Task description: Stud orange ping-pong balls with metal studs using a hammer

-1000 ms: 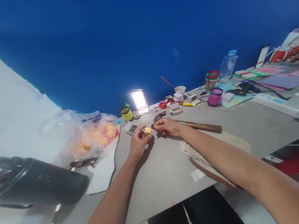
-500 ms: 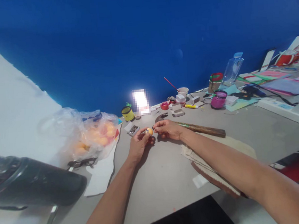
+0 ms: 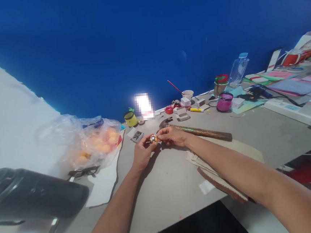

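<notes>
My left hand [image 3: 143,150] is closed around a small orange ball [image 3: 155,138], which looks like a table tennis ball. Shiny metal bits, like thumbtack heads, stud the side of the ball facing up. The fingers of my right hand [image 3: 170,136] are pinched together against the ball's right side; whatever lies between their tips is too small to make out. Just beyond my left hand stands an open small box [image 3: 137,136] of shiny metal pieces. Behind my right hand lies a claw hammer [image 3: 211,133] with a wooden handle.
A clear plastic bag [image 3: 100,136] of orange balls is at the left, near a dark cylinder [image 3: 39,192]. Fabric with a brown edge [image 3: 221,183] lies under my right forearm. Along the blue wall are a paper cup [image 3: 187,94], a yellow tube [image 3: 196,110] and a plastic bottle [image 3: 238,72].
My right fingers have moved left, from just beside the ball onto its right side. The ball has turned in my left hand, so more of the metal bits show. The view has shifted slightly.
</notes>
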`<state>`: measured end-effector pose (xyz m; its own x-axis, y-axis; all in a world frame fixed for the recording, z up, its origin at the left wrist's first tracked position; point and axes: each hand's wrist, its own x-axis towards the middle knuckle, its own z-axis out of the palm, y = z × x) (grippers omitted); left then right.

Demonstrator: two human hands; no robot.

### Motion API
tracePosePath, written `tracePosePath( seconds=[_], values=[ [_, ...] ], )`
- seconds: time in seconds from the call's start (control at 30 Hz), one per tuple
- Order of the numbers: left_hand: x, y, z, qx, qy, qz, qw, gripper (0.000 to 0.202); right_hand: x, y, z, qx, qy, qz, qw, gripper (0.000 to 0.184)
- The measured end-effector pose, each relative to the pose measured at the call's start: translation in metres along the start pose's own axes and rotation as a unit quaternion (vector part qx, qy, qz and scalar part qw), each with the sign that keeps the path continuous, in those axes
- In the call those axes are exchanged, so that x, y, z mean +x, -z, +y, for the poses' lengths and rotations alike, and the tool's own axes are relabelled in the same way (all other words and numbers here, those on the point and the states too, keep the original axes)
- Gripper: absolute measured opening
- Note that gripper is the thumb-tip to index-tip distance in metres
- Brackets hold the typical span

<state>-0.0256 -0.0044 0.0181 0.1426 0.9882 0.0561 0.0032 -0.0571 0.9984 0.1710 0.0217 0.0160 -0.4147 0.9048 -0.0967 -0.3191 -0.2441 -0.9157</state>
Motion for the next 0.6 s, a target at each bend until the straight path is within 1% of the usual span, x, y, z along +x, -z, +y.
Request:
tracePosePath(
  seconds=[0.1, 0.23, 0.37, 0.6],
  values=[
    [0.0003, 0.0003, 0.0001, 0.017, 0.015, -0.006, 1.0, 0.058, 0.0019, 0.0017, 0.0029, -0.006, 0.001, -0.002, 1.0, 0.044],
    [0.0015, 0.0009, -0.0013, 0.024, 0.012, -0.012, 1.0, 0.055, 0.0034, 0.0033, 0.0044, -0.019, -0.004, 0.004, 1.0, 0.038],
    [0.0017, 0.0005, -0.0041, 0.012, 0.016, -0.01, 1.0, 0.057, 0.0027, 0.0013, 0.0039, -0.016, -0.003, 0.015, 1.0, 0.039],
    [-0.0008, -0.0021, 0.0015, 0.031, -0.009, -0.002, 0.999, 0.053, 0.0026, -0.0031, 0.0051, -0.016, 0.004, 0.034, 0.999, 0.035]
  ],
)
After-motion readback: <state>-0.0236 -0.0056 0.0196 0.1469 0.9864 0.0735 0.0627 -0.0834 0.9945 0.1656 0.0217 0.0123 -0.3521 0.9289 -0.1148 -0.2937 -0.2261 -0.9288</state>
